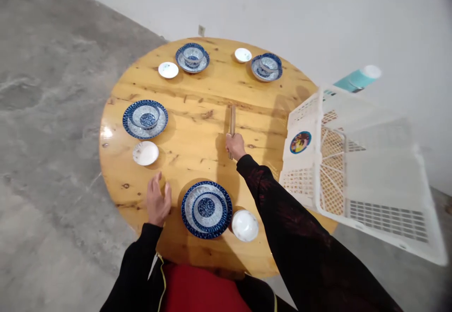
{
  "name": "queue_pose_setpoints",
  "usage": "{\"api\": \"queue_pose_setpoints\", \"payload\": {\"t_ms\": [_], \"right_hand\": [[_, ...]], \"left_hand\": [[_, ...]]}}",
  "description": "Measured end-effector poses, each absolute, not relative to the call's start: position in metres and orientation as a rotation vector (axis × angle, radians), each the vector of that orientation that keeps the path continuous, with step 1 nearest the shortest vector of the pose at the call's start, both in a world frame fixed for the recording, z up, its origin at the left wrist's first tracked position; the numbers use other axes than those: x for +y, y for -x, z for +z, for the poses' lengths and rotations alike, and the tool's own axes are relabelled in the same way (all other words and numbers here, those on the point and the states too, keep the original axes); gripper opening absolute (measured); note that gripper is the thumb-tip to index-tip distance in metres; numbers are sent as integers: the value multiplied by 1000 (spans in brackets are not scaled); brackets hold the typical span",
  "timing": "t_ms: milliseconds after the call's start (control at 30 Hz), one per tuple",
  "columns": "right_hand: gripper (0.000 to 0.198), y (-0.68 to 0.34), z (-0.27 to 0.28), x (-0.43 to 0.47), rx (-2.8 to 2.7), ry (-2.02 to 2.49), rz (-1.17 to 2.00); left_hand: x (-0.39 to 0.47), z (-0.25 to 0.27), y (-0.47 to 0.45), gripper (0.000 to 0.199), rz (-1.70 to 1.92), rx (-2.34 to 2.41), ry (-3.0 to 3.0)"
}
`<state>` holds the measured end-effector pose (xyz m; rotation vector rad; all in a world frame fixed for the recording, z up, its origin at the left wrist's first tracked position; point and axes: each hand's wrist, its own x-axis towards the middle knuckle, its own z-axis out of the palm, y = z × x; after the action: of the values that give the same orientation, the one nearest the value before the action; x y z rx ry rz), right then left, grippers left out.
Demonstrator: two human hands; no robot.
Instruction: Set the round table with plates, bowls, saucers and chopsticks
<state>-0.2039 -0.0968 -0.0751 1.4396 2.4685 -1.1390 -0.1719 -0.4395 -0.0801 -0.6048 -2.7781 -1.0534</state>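
Wrapped round a bundle of brown chopsticks (232, 119), my right hand (235, 145) is over the middle of the round wooden table. The bundle points away from me, and how many sticks it has I cannot make out. My left hand (158, 200) holds nothing, its fingers apart, near the table's left front. It is between a small white dish (146, 153) and a blue-patterned plate (187, 220) with a matching bowl (207, 208) on it. Right of that plate sits a small white bowl (245, 225).
A tall white plastic basket (306, 170) stands at the table's right side, its open mouth facing right. More blue plates (126, 121) with bowls lie at the left and far side, with small white dishes (168, 70) beside them. Behind the basket shows a turquoise cylinder (349, 82).
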Motion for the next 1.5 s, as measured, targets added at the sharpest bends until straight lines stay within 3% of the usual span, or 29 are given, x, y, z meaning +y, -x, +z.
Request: {"api": "queue_pose_setpoints", "payload": {"t_ms": [200,500,900,1500], "right_hand": [[40,225,-72,-96,2508,-1444,-831],[38,234,-58,-83,2545,-1268,-399],[51,224,-60,-80,2571,-1204,-266],[49,207,-62,-91,2640,-1269,-176]], "left_hand": [[-463,-118,136,42,-691,-2788,573],[-463,-122,134,46,-702,-2810,502],[-463,-120,135,41,-781,-2837,549],[-463,-118,137,37,-832,-2865,611]]}}
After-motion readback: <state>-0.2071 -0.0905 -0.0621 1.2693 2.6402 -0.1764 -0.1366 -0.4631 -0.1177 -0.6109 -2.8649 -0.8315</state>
